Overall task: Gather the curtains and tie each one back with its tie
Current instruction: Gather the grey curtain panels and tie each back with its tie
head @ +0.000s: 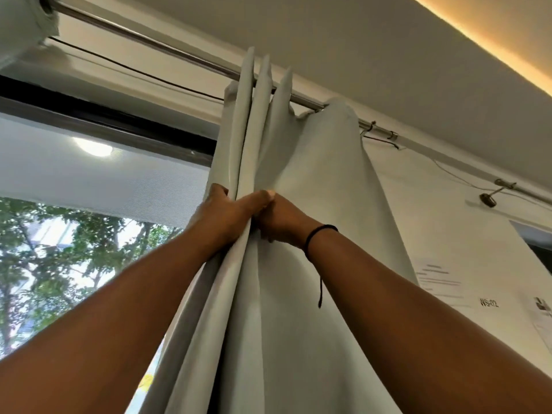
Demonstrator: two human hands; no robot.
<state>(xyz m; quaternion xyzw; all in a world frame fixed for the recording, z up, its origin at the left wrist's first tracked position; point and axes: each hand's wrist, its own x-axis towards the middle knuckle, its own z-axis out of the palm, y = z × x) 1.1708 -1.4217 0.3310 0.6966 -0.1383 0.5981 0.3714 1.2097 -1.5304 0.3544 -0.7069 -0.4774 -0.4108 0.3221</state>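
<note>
At far left, second bunched curtain (21, 28) on metal rod (167, 47); below, window (74, 234) with roller blind (104, 177). Centre: left hand (222, 215) closed around gathered folds of pale grey curtain (298, 279), hung from rod. Touching it, right hand (279, 221) clenched on same pleats; black cord bracelet (316, 237) at wrist. Right: papers (442, 282) on wall.

Both forearms are bare, and a thin black cord bracelet (321, 234) with a dangling end circles the right wrist.
</note>
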